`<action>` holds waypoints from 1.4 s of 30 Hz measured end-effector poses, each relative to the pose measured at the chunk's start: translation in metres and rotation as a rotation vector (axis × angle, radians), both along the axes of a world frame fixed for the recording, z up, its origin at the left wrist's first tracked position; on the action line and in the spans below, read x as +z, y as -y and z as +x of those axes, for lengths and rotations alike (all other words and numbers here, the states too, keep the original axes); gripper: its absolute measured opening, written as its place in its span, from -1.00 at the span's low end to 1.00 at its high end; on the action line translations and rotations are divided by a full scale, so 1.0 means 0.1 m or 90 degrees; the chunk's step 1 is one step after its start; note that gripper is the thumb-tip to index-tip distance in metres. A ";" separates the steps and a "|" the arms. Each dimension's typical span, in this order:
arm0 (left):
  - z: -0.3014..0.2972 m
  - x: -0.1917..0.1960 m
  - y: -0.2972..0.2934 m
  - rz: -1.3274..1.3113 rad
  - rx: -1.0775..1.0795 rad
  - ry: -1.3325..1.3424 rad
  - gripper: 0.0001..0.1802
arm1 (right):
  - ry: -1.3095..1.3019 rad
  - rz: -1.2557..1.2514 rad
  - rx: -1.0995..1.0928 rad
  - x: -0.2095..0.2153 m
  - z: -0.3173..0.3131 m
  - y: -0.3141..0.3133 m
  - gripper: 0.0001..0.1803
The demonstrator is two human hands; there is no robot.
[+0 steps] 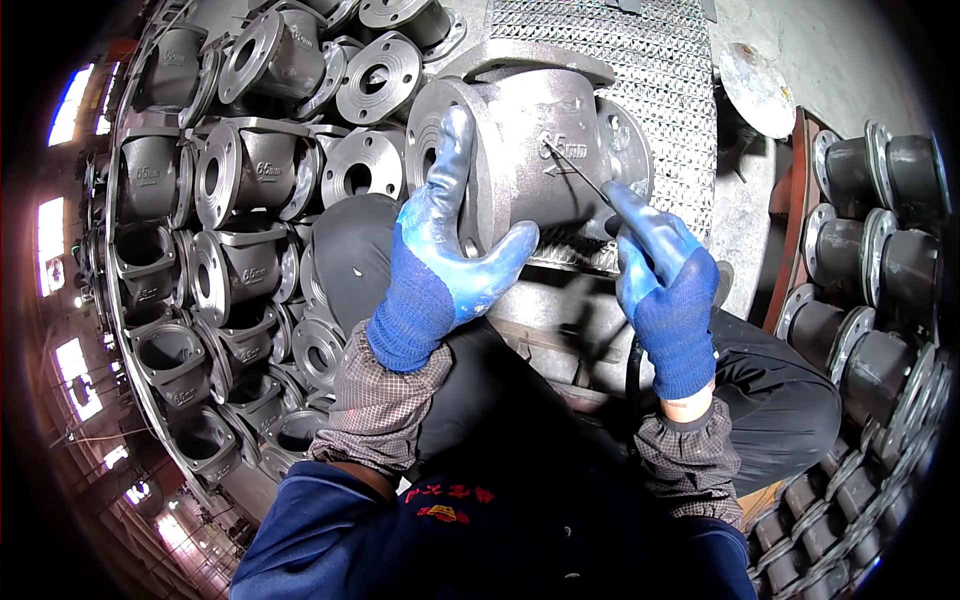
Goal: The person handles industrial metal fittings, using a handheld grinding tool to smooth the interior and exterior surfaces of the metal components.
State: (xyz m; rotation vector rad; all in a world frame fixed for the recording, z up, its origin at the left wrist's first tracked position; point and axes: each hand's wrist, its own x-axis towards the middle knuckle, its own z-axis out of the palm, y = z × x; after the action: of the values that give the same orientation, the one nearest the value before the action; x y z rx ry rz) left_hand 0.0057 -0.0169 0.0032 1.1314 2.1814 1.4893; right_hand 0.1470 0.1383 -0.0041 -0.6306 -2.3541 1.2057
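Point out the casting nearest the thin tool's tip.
The large central casting: the tool, in the right grip, points at its face. The other castings are grouped to either side, away from the tip.

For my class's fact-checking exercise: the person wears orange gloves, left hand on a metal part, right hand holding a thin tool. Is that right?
No: the gloves are blue, not orange, as the head view shows. The left hand is on a metal part and the right hand holds a thin tool.

Tool [579, 171] partly hidden, top casting [402, 14] cropped
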 end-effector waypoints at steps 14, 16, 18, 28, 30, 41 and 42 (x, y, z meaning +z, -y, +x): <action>0.00 -0.02 -0.01 -0.031 0.033 -0.089 0.02 | -0.014 -0.033 0.003 0.00 0.01 -0.01 -0.61; 0.00 -0.01 -0.02 -0.034 0.034 -0.096 0.02 | -0.014 -0.073 0.003 0.01 0.02 -0.02 -0.62; 0.01 0.00 -0.02 -0.038 0.037 -0.102 0.02 | 0.005 -0.075 -0.007 0.02 0.02 -0.01 -0.62; -0.02 0.00 -0.02 -0.015 0.042 -0.091 0.00 | -0.024 -0.054 -0.026 0.02 0.03 -0.04 -0.60; 0.01 -0.02 -0.07 0.012 0.043 0.003 -0.01 | -0.007 -0.119 -0.058 0.09 0.09 -0.11 -0.59; 0.05 0.07 -0.05 -0.024 0.052 0.002 -0.04 | 0.060 -0.137 -0.458 -0.96 0.58 -1.75 -0.63; 0.05 0.05 -0.04 -0.023 0.051 0.002 -0.04 | 0.137 -0.133 -0.462 -1.04 0.60 -1.84 -0.63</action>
State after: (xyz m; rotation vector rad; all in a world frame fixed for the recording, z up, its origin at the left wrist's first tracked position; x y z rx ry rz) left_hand 0.0102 -0.0132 0.0077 1.0397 2.2671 1.4760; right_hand 0.2067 0.3226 -0.1078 -1.5784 -1.8651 1.0675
